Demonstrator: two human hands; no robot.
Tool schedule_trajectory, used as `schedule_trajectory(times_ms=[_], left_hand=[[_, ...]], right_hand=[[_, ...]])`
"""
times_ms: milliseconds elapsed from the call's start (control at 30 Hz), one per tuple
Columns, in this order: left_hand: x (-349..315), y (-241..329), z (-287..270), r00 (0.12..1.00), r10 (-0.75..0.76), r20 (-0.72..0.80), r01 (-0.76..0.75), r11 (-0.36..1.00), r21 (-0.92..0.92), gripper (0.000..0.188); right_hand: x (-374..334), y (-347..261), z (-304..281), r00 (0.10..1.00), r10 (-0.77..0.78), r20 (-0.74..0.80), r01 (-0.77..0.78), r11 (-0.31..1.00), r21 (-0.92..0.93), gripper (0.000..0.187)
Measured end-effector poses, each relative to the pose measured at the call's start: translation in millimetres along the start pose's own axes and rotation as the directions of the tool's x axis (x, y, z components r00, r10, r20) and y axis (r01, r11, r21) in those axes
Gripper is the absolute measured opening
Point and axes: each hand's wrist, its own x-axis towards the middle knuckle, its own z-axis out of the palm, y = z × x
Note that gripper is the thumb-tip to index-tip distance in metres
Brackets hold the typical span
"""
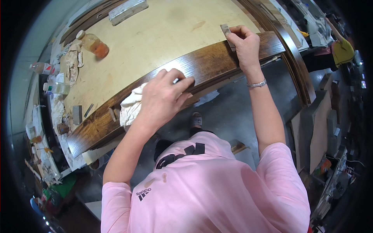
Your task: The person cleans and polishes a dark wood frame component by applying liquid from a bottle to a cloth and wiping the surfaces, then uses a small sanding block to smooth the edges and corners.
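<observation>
A long, dark-brown stained wooden board (211,66) lies along the near edge of the worktable, its grain glossy in the light. My left hand (163,95) is over the middle of the board with fingers curled together. A small dark bit shows between thumb and forefinger, too little to name. Against that wrist a crumpled white cloth (132,105) rests on the board; whether the palm grips it is hidden. Toward the board's right end, my right hand (245,42) pinches a thin grey strip (225,29) between thumb and fingers, its lower part against the wood.
On the pale tabletop (163,37) stand a jar of orange-brown liquid (94,44) and a wrapped silver block (128,11). Two plastic bottles (56,88) and stained rags (72,64) sit at left, near a small grey block (77,114). Dark moulding (297,66) runs at right; panels (316,132) lean beyond.
</observation>
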Motion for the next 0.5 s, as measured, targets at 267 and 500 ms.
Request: schedule_trajectory(times_ms=[267,500], left_hand=[[3,1,20,0.997,0.003,0.081,-0.007,0.999,0.052,0.028],[2,0,22,0.998,0.003,0.070,-0.005,0.999,0.037,0.024]], right_hand=[[-3,11,0,1.000,-0.002,0.010,0.001,0.998,0.061,0.022],[-4,13,0,1.000,-0.005,0.000,0.005,1.000,0.020,0.022]])
